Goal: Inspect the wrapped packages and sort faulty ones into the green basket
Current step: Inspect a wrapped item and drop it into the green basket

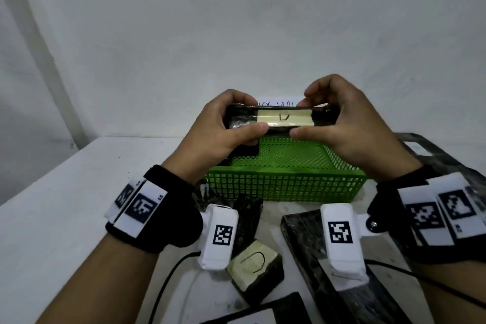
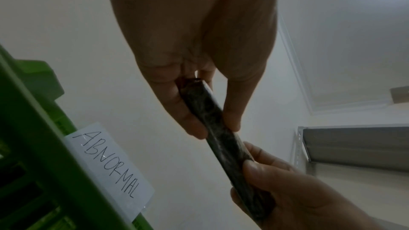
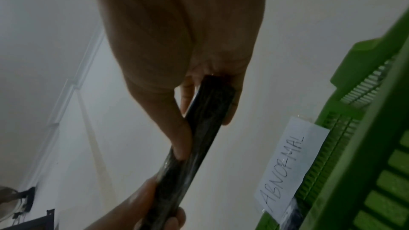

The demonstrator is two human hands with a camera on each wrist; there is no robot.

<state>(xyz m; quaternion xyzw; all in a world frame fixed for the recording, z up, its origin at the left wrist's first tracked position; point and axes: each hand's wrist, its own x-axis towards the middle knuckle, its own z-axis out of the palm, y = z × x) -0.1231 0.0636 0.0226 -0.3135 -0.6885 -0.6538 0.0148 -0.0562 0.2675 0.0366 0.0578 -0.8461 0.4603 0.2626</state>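
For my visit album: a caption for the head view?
Both hands hold a black wrapped package above the green basket.

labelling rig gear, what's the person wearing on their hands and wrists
Both hands are bare, left hand and right hand. Each wrist has a black wristband carrying white tags printed with black square-code markers. A white boxy wrist camera with its own code marker sits under each wrist, and a thin black cable trails off.

1. The right hand [image 3: 177, 59] pinches a black package [image 3: 199, 128] at its upper end.
2. The left hand [image 3: 141, 205] grips its lower end.
3. A green basket [image 3: 365, 146] on the right carries an "ABNORMAL" label [image 3: 287, 169].
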